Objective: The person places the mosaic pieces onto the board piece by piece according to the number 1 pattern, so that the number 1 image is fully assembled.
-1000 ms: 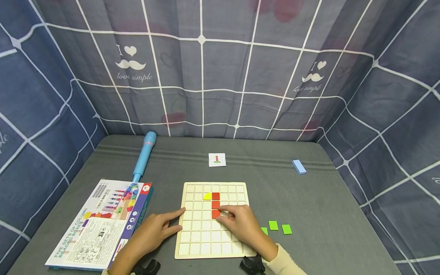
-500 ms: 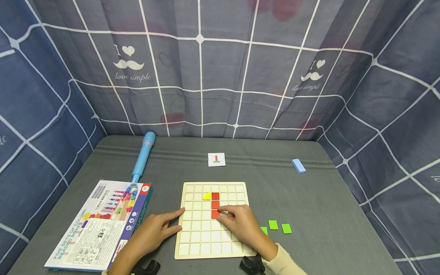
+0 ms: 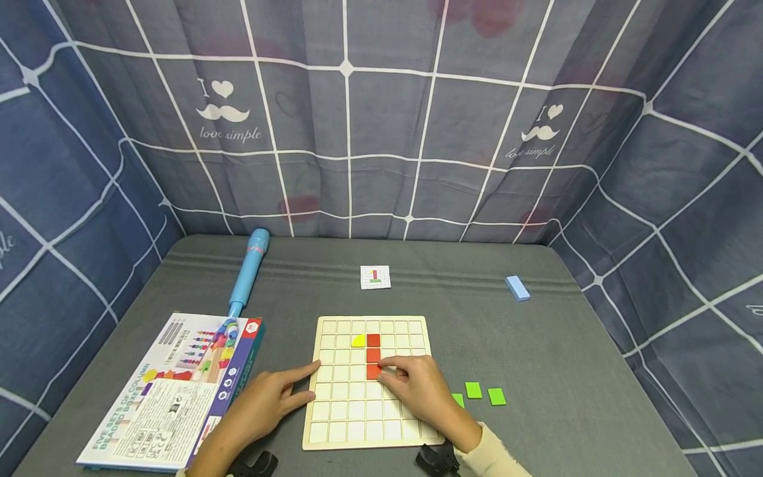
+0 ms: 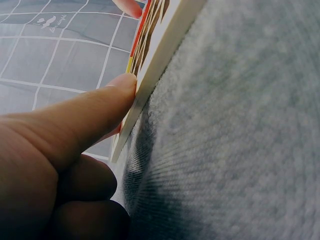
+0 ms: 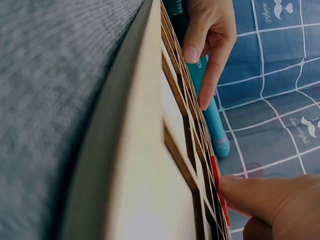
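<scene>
Resting on the near half of the wooden grid board (image 3: 369, 384), the right hand (image 3: 420, 391) has its fingers curled, the forefinger tip and thumb pressing on the lowest of three red tiles (image 3: 373, 356) that stand in a column in the board's cells; the right wrist view shows that fingertip (image 5: 240, 192) touching the red tile's edge. Whether the hand pinches the tile or only presses it down cannot be told. To the left, the left hand (image 3: 262, 401) lies on the grey table (image 3: 566, 371) with forefinger and thumb stretched out straight against the board's left edge, and the left wrist view shows a fingertip (image 4: 117, 92) touching that edge while the other fingers curl under, holding nothing. Beside the left hand lies a printed box (image 3: 173, 387), flat on the table. Just right of the right hand lie three green tiles (image 3: 477, 394), one partly hidden by the hand. A yellow tile (image 3: 358, 340) sits in the cell just left of the top red tile. Beyond the board lies a small pattern card (image 3: 375, 277), well apart from it. A blue tube (image 3: 249, 271) lies at the far left, its near end touching the box, and a blue block (image 3: 517, 288) lies at the far right. Checked cloth (image 3: 381, 119) hangs behind and at both sides.
</scene>
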